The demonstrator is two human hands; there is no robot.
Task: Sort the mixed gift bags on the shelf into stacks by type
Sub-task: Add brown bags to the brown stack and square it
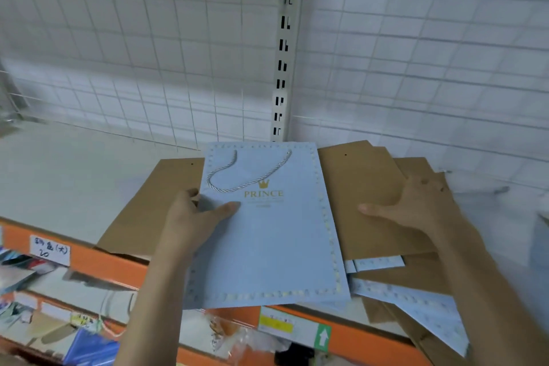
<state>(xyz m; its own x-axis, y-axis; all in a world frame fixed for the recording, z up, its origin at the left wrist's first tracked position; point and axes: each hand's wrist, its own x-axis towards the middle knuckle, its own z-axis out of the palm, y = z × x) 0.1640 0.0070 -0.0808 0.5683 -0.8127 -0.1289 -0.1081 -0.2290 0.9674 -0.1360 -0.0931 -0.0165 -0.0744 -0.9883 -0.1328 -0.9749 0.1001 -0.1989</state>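
A light blue gift bag marked PRINCE, with a silver rope handle, lies flat in the middle of the shelf. My left hand grips its left edge, thumb on top. A brown paper bag lies beneath it on the left. To the right is a mixed pile: brown bags with blue bags poking out between them. My right hand rests on the top brown bag, palm down, fingers spread.
The pale shelf board stretches left. A white wire grid and a slotted upright back the shelf. The orange front rail carries a handwritten label. Assorted goods fill the lower shelf.
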